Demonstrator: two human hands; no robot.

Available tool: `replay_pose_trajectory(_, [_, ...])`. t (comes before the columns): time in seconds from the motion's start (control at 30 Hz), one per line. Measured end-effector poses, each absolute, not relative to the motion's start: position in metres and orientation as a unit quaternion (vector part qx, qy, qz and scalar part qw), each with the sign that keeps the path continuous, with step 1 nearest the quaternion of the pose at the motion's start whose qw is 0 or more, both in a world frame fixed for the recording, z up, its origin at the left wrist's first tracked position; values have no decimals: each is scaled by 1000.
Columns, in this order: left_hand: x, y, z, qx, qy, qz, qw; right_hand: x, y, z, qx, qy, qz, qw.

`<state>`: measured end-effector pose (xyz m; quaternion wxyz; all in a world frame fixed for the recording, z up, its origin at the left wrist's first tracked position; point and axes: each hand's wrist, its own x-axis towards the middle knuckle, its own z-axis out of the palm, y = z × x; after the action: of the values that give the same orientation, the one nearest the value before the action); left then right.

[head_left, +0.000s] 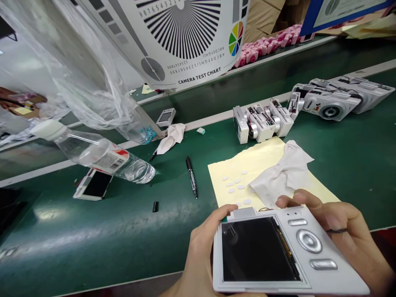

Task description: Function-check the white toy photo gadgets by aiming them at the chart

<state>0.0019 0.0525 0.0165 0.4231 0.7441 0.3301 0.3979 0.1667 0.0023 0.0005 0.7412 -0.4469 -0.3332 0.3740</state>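
A white digital camera (323, 284) is held low at the front right, its dark screen and silver buttons facing me. My left hand (201, 243) grips its left side, with the thumb along the top corner. On the right side, the fingers of my right hand (349, 227) curl round the camera's edge. A thin dark strip shows at these fingers; I cannot tell what it is. Just beyond lies a yellow sheet (229, 165) with several small white oval pieces (241, 187) and a crumpled white cloth (281, 177) on it.
Partly assembled cameras (262, 121) line the back right of the green table (123, 247). A black pen (191, 177), its cap (155, 206), a plastic bottle (108, 159) and a screen unit (94, 184) are to the left. A camera test chart (198, 70) hangs above.
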Motion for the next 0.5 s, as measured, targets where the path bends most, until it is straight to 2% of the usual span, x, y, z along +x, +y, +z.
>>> replay_pose_trajectory(0.1, [0, 56, 27, 752, 349, 345, 440, 177, 6, -6, -395, -291, 436, 755])
replay_pose_trajectory(0.2, [4, 73, 29, 795, 371, 329, 348, 197, 12, -21, -422, -293, 421, 748])
replay_pose_trajectory(0.33, [42, 120, 26, 863, 345, 310, 201, 237, 15, -56, -524, -378, 251, 721])
replay_pose_trajectory(0.4, [79, 147, 23, 887, 289, 300, 201, 253, 14, -72, -603, -408, 147, 670])
replay_pose_trajectory(0.5, [148, 183, 11, 906, 231, 283, 213, 262, 15, -86, -650, -398, 72, 643])
